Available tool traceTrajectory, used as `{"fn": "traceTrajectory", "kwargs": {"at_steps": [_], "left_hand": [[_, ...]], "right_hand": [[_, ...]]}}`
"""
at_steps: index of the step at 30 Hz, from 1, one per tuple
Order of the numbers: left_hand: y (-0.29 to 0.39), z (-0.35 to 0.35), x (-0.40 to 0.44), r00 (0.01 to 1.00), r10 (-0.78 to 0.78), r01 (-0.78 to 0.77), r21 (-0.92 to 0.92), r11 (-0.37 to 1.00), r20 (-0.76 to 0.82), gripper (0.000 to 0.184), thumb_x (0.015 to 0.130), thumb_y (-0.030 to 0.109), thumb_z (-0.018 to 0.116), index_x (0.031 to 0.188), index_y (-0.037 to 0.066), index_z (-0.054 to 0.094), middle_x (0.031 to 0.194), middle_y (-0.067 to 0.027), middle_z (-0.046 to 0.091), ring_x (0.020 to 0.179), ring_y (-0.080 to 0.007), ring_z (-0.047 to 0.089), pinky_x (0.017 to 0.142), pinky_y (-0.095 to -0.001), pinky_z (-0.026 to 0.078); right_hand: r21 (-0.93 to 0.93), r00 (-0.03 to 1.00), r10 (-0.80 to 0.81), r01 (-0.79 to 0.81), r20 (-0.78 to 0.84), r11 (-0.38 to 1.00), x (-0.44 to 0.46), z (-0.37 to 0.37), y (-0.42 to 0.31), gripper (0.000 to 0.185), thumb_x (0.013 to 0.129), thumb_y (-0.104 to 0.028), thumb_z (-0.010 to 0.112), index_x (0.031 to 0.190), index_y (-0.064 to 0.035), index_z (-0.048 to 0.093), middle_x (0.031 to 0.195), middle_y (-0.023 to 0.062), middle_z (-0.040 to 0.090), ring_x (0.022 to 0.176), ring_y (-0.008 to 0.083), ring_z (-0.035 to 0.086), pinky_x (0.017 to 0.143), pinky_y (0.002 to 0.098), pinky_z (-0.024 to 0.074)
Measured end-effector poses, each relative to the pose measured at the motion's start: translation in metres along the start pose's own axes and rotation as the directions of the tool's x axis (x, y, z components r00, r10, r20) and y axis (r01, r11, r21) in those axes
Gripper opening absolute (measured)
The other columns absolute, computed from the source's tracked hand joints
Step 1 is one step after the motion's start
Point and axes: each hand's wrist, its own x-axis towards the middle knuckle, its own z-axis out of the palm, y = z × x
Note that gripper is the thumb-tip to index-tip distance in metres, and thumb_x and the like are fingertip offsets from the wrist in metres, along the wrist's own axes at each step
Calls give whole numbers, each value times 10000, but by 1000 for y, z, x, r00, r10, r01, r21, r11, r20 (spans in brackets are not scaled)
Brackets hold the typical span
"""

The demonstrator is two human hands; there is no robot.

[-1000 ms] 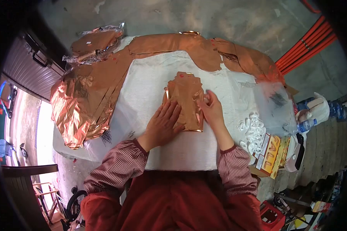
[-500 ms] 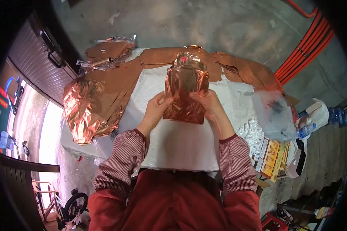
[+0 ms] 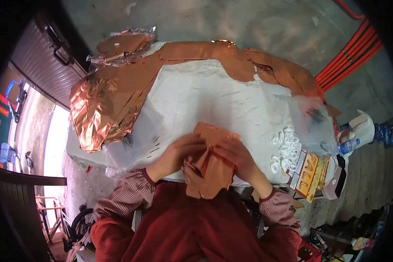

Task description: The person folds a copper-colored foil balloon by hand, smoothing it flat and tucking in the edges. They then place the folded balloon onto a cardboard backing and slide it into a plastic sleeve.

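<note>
foil (image 3: 218, 171) lies between our hands, reaching past the near edge of the white cover (image 3: 183, 100) toward our lap (image 3: 196, 227). our left hand (image 3: 174, 153) curls its fingers round the foil's left side, gripping; our right hand (image 3: 241, 160) grips the right side, fingers across the upper face, thumb hidden. dark gap visible on the left. we judge the step as handling the layers; next move calls for a light, even hold, since thin foil likely creases.

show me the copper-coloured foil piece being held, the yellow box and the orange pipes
Copper-coloured foil piece (image 3: 220, 171), head view: its lower part.
Yellow box (image 3: 311, 177), head view: lettered side.
Orange pipes (image 3: 339, 65), head view: lower part of the bundle.
</note>
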Motion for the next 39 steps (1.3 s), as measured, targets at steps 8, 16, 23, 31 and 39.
{"fn": "traceTrajectory", "kwargs": {"at_steps": [8,16,23,31,39], "left_hand": [[10,-4,-20,939,0,-52,144,988,343,608,637,-86,554,1234,23,593,1360,-132,524,1348,-308,397,1127,-462,302],[11,-2,-22,935,1,-73,188,979,356,685,592,-79,554,1268,30,569,1394,-128,493,1359,-312,378,1128,-470,295],[22,0,-28,945,-37,-77,330,941,325,642,631,-58,557,1261,61,580,1402,-134,479,1354,-346,377,1120,-468,303],[28,-4,-41,955,-34,-86,386,918,295,631,715,67,628,1335,75,511,1401,-167,459,1368,-312,358,1107,-451,321],[25,-5,-31,926,-68,-108,436,893,371,740,676,91,657,1385,67,446,1431,-144,433,1361,-302,370,1119,-450,296]], "right_hand": [[-180,844,303,-247,443,952,-34,-26,-46,742,712,-185,743,1391,-103,454,1496,121,353,1409,282,287,1162,447,199],[10,908,292,-309,302,951,-22,-30,-19,614,818,-183,674,1381,-79,454,1487,151,349,1384,322,311,1143,448,232],[-392,900,314,-183,302,902,7,15,-3,648,927,-324,538,1466,-53,300,1530,153,265,1425,305,225,1162,418,179],[-406,874,348,-197,341,892,6,9,-3,703,912,-381,548,1481,-70,276,1546,149,236,1441,278,196,1176,404,149],[-377,884,334,-202,327,904,6,10,-2,715,898,-364,574,1477,-61,284,1541,150,248,1439,282,203,1175,409,158]]}}
